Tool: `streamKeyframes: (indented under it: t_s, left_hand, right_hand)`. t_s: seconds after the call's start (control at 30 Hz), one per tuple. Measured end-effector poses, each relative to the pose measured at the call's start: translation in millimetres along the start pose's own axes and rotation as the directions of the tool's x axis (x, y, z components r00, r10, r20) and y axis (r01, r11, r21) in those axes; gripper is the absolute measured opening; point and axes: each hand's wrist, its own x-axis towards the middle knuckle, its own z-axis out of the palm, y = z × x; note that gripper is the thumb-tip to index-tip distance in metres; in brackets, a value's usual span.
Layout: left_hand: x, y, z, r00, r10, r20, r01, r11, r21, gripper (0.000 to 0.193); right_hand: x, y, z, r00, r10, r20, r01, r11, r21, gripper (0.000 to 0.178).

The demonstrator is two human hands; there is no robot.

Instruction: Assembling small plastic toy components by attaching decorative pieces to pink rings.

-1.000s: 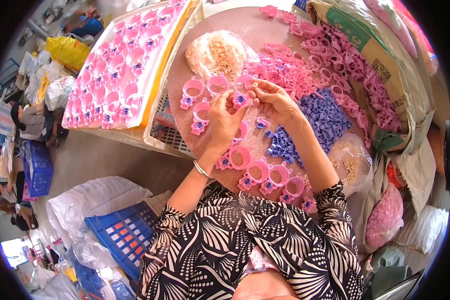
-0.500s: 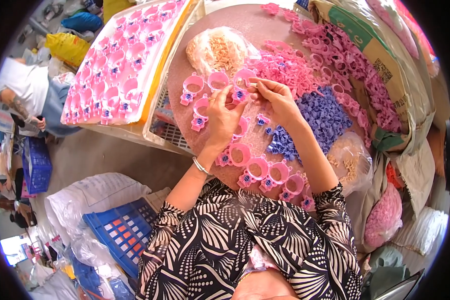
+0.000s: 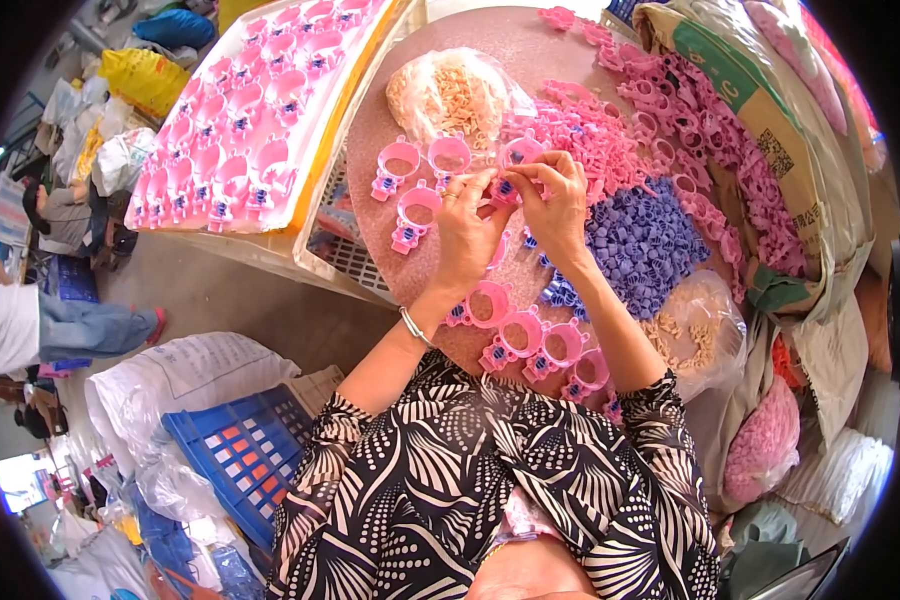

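My left hand (image 3: pixel 470 228) and my right hand (image 3: pixel 558 208) meet over the round table, fingers pinched on a pink plastic ring piece (image 3: pixel 523 149) with a small blue part. Fingertips cover much of its lower end. Left of my hands lie similar assembled ring pieces (image 3: pixel 399 158), and a curved row of more ring pieces (image 3: pixel 521 333) runs along the table's near edge. Right of my right hand are a heap of small blue plastic parts (image 3: pixel 646 240) and a heap of small pink parts (image 3: pixel 595 145).
A plastic bag of cream-coloured pieces (image 3: pixel 460 100) sits at the back; another bag (image 3: pixel 705 320) is at right. Loose pink rings (image 3: pixel 710 140) spill from a sack (image 3: pixel 770 120). At left, a tray of finished ring pieces (image 3: pixel 235 125) rests on a crate (image 3: pixel 355 235). A blue basket (image 3: pixel 220 450) stands lower left.
My right hand's fingers have come closer to the left hand's, at the ring piece's lower end. The view has shifted slightly. A person in the left background has moved nearer the lower left.
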Motion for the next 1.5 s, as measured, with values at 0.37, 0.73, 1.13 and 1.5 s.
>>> streamKeyframes:
  t_s: [0.37,0.73,1.13,1.5]
  left_hand:
    - [2.4,-5.4,-3.4,0.99,-0.142,0.005,0.141,0.98,-0.141,0.047]
    - [2.5,-1.5,-5.2,0.971,-0.239,0.018,0.24,0.965,-0.102,0.049]
    - [3.5,4.6,-2.0,0.971,-0.237,0.028,0.238,0.948,-0.212,0.051]
    - [-5.7,-9.0,-3.1,0.983,-0.182,0.018,0.183,0.983,-0.029,0.045]
  right_hand:
    - [9.7,-3.0,-11.5,0.972,-0.2,0.12,0.196,0.98,0.044,0.02]
    - [26.8,-3.3,-33.3,0.809,-0.556,0.191,0.583,0.799,-0.145,0.015]
    - [12.7,-0.8,-24.3,0.87,-0.492,0.035,0.49,0.855,-0.167,0.013]
    - [20.0,-19.3,-24.8,0.847,-0.462,0.262,0.526,0.801,-0.288,0.012]
